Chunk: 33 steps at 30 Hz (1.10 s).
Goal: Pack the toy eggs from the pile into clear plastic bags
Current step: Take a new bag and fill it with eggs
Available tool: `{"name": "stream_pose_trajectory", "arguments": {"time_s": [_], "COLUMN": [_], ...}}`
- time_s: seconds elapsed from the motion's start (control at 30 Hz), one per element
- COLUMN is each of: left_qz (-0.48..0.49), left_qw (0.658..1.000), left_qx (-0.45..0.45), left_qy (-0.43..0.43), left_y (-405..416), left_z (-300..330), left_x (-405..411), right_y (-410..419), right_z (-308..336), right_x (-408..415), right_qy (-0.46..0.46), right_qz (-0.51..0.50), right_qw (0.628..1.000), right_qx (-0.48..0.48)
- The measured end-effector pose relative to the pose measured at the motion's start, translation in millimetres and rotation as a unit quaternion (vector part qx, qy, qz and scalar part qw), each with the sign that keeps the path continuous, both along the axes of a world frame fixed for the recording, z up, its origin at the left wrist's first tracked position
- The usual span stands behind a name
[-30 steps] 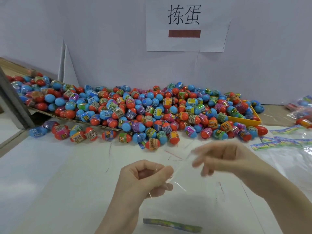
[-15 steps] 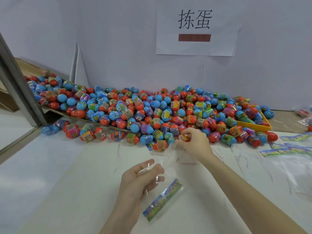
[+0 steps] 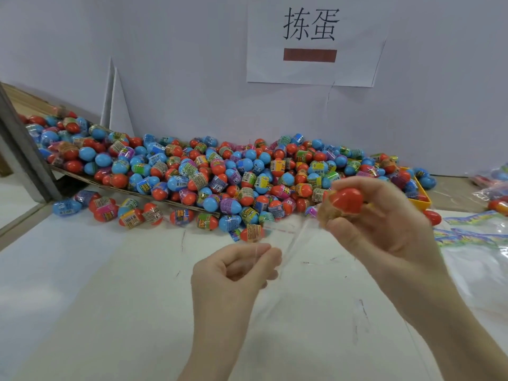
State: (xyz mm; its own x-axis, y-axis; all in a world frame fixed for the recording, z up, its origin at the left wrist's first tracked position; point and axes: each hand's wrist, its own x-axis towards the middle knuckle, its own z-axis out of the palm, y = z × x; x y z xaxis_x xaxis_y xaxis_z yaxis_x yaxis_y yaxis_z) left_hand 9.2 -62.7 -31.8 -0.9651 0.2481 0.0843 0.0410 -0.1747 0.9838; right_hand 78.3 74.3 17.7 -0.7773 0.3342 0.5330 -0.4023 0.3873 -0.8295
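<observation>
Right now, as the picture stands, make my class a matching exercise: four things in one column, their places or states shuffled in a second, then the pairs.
Things:
1. left hand
2. right hand
3. paper sign
4. yellow tray

Places or states:
A. on the wall above the pile
B. grips a red toy egg
C. pinches the clear bag
D. at the pile's right end, behind the right hand

Pairs: 1-C, 2-B, 3-A, 4-D

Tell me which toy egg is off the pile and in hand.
The red-ended plastic toy egg gripped in the right hand, lifted above the clear plastic bag; the others lie in the pile.
</observation>
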Motion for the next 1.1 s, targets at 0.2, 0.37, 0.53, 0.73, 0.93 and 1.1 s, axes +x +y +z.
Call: {"name": "stream_pose_trajectory", "arguments": {"time_s": [0.2, 0.37, 0.53, 0.73, 0.93, 1.1], "left_qz": [0.015, -0.011, -0.05, -0.105, -0.123, -0.093], "left_qw": [0.995, 0.982, 0.985, 0.991, 0.988, 0.994], "left_qx": [-0.04, -0.068, -0.053, 0.01, 0.01, 0.053], "left_qy": [0.095, 0.175, 0.156, 0.087, 0.096, 0.023], "left_y": [4.8, 4.4, 6.4, 6.7, 10.0, 11.9], "left_z": [7.7, 8.8, 7.8, 8.5, 7.9, 11.7], "left_x": [11.6, 20.9, 20.9, 17.2, 19.8, 17.9], "right_y": [-23.6, -18.5, -17.0, -10.8, -4.3, -5.8], "right_z": [-2.6, -6.8, -11.2, -14.0, -14.7, -16.5], "right_x": [10.2, 5.9, 5.8, 8.9, 11.0, 18.0], "right_qy": [0.011, -0.055, -0.043, -0.01, -0.022, -0.03], "right_qz": [-0.034, -0.093, -0.168, -0.143, -0.087, 0.014], "right_qw": [0.988, 0.981, 0.952, 0.923, 0.922, 0.97], "right_qx": [0.149, 0.163, 0.253, 0.356, 0.376, 0.24]}}
